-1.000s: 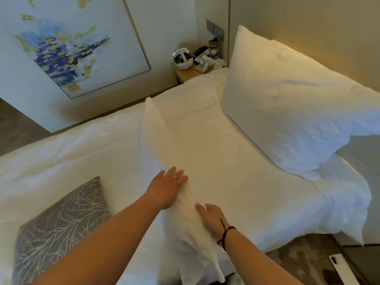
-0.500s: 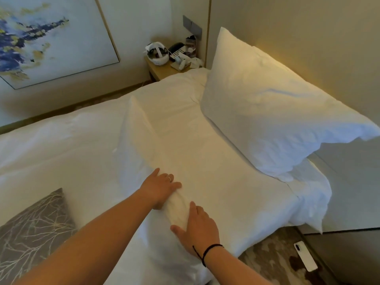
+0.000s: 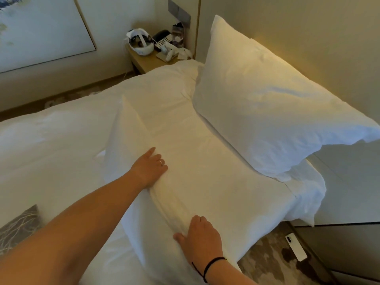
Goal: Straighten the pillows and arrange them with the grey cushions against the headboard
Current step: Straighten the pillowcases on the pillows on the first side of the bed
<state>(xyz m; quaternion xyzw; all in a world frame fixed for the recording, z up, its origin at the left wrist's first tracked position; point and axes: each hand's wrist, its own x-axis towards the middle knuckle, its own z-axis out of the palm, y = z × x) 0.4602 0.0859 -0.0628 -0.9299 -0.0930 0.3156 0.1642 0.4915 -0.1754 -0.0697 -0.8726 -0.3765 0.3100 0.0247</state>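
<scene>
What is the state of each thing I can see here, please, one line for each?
Left hand: fingers straight, pressing the near pillow.
Right hand: flat on the near pillow.
Near pillow: lying on the bed.
Far pillow: propped against the headboard.
Grey cushion: lying on the bed, mostly out of frame.
Phone: lying on the floor.

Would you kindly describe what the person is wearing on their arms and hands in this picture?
Both forearms are bare, with no sleeves in view. The left hand has a thin, light-coloured ring on one finger. The right hand has a thin black cord bracelet around the wrist, with a loose end trailing along the forearm. No gloves or watch show.
</scene>
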